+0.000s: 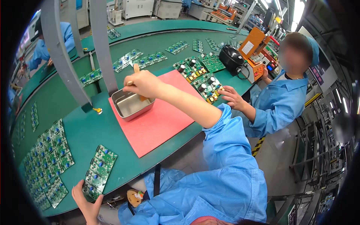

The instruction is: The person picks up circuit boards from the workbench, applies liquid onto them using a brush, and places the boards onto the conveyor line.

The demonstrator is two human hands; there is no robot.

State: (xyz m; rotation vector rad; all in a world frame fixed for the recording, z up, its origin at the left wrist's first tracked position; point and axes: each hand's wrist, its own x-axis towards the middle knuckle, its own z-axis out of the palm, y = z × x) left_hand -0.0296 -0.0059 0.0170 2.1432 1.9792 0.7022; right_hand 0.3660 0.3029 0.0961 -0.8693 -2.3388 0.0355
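Note:
My right hand (145,84) is closed around a wooden-handled brush (136,68), whose handle end sticks up past my fingers. The brush's lower end dips inside the rim of a rectangular metal tray (126,117). That tray stands on a red mat (147,139). Near the front edge of the green table, my left hand (87,205) grips the lower end of a long green circuit board panel (100,167), thumb on one side and fingers on the other. Blue components are lined up along the panel.
Many similar panels (47,152) lie at the left. Larger boards (202,84) with black capacitors lie beyond the mat. A co-worker's hand (231,96) touches them at the right, near an orange machine (252,48). Grey posts (102,45) rise by the conveyor belt (150,47).

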